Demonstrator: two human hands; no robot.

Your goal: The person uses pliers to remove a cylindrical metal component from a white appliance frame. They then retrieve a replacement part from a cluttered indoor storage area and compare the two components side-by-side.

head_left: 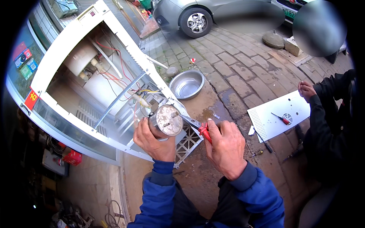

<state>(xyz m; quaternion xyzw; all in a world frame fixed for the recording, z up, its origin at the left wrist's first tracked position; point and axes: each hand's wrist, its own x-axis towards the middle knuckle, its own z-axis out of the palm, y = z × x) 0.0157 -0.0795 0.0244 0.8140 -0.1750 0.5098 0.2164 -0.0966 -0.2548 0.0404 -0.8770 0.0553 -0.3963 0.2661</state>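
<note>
A metal cylinder (pixel 164 121) with a stained round end and short pipe stubs is gripped in my left hand (pixel 153 142). My right hand (pixel 230 148) is closed round red-handled pliers (pixel 204 131). Their metal jaws point left, close to the cylinder's right side; whether they touch it, I cannot tell. Just beyond both hands stands an opened white appliance housing (pixel 62 36), tilted in the view. Inside it are a white rounded tank (pixel 81 57), a bare metal bar (pixel 119 99) across the opening, and loose red and yellow wires (pixel 146 91). A lattice plastic part (pixel 188 140) lies below the cylinder.
A metal basin (pixel 187 85) sits beyond the housing's right edge. On the brick paving lies a white perforated panel (pixel 272 117) bearing a red-handled screwdriver (pixel 281 119). Another person's hands (pixel 306 91) are at the right. A glass pane (pixel 81 131) edges the left; a car (pixel 182 17) stands behind.
</note>
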